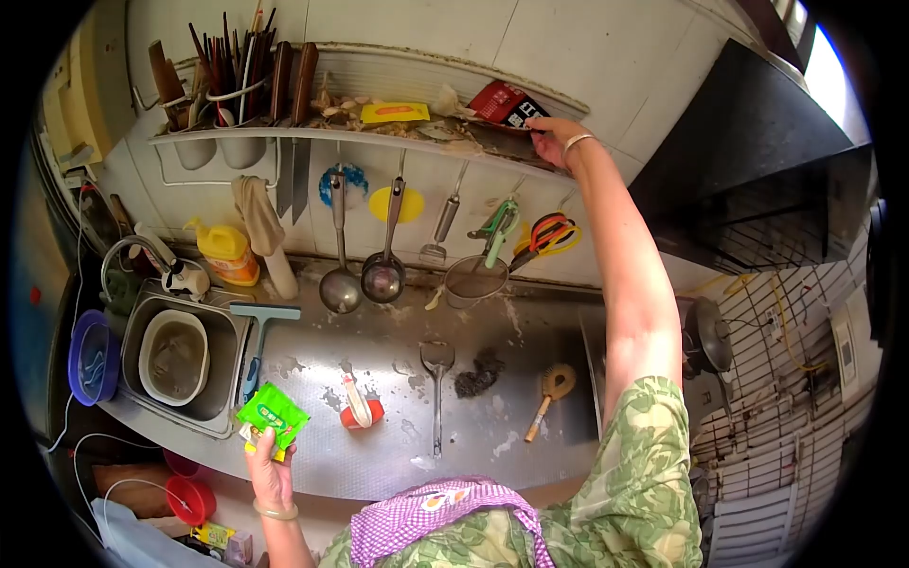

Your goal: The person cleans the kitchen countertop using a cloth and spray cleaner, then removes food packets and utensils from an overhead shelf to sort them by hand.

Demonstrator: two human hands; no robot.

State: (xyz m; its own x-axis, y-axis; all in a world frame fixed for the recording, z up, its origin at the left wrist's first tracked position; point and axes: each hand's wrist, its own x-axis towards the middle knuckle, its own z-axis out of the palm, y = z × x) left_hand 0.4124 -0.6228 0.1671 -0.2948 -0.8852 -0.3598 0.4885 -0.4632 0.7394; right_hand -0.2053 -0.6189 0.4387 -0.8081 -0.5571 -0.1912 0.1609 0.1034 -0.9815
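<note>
My left hand [272, 475] is closed on a bright green packet [273, 414], with a bit of yellow showing at its lower edge, above the counter's front left. My right hand [557, 139] reaches up to the wall shelf [417, 144], its fingers closed at the edge of a red and black packet [504, 102]. This packet lies tilted at the shelf's right part. A yellow packet [395, 113] rests further left on the same shelf, among garlic-like scraps.
On the steel counter [331, 454] lie a squeegee [260, 346], a red-based brush [360, 407], a metal turner [436, 379], dark scouring wool [480, 373] and a round brush [557, 383]. Ladles [383, 275], a strainer [476, 281] and scissors [546, 234] hang below the shelf. A sink [220, 393] holds a basin.
</note>
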